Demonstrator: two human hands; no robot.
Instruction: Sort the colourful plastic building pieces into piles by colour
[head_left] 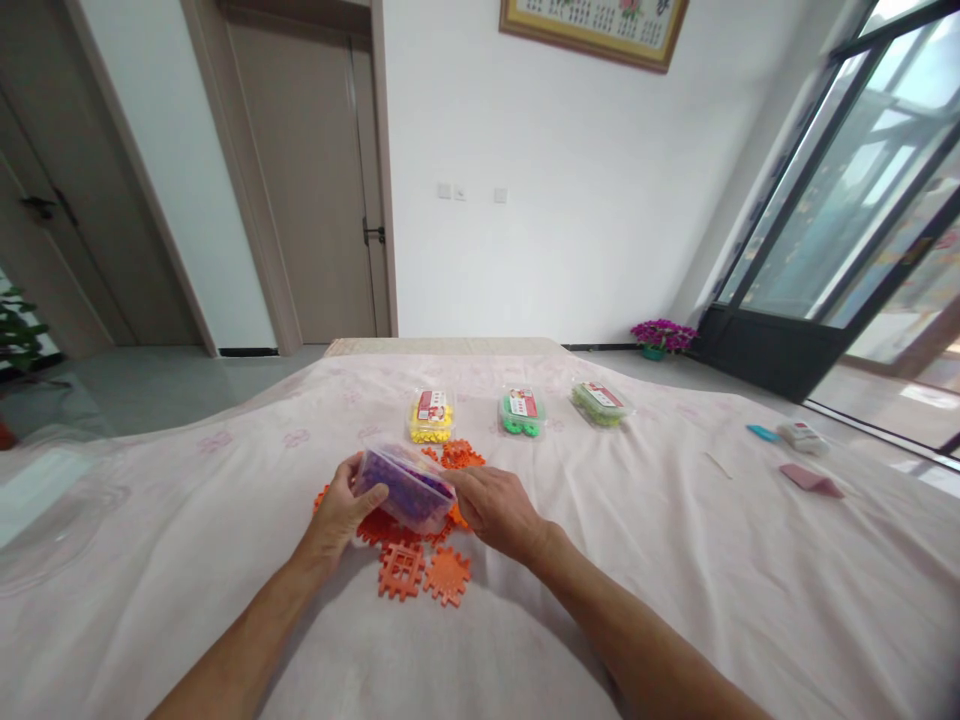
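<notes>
My left hand [343, 510] and my right hand [496, 510] together grip a clear plastic box of purple pieces [406, 488], tilted just above the cloth. The left hand's fingers wrap the box's left end; the right hand pinches its right end. Under and around the box lie several orange plastic building pieces [424, 572], some square and grid-like, some round and toothed. More orange pieces [459, 455] are heaped just behind the box.
Three clear boxes stand in a row farther back: yellow pieces [431, 416], green pieces [522, 412], light green pieces [600, 403]. A small box, a blue item and a pink card [808, 478] lie at the right. A pink cloth [675, 560] covers the table.
</notes>
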